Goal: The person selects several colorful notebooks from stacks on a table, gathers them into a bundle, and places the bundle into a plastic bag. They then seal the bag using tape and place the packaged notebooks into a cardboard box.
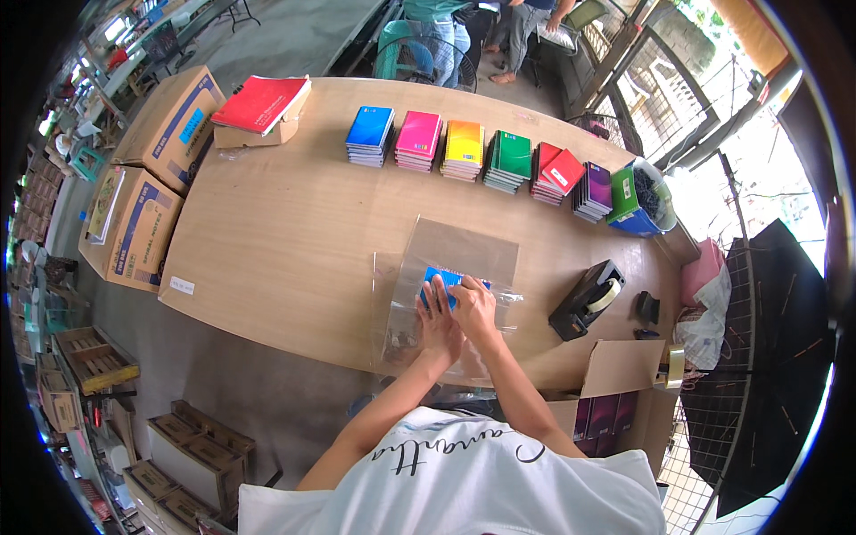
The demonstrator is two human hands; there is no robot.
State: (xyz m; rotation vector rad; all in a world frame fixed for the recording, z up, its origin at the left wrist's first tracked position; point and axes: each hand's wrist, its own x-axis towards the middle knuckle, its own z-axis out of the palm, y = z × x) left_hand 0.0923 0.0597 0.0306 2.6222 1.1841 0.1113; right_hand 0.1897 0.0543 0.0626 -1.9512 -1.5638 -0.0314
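Note:
Near the front edge of the table, a small blue spiral notebook [454, 278] lies on clear plastic bags [464, 239]. My left hand [438, 326] rests on it with the fingers stretched out flat. Beside it, my right hand [474, 309] has its fingers curled on the notebook's right part. The two hands cover much of the cover. Beyond them stand stacks of notebooks in a row: blue [370, 127], pink [418, 131], yellow [464, 140], green [510, 153], red [561, 169] and purple [596, 185].
A black tape dispenser [585, 301] stands to the right. At the far right is a bin [631, 214] with dark contents. Cartons [143, 223] and a red notebook pile [260, 103] are at the left. An open carton [615, 367] sits by my right arm. People stand beyond the table.

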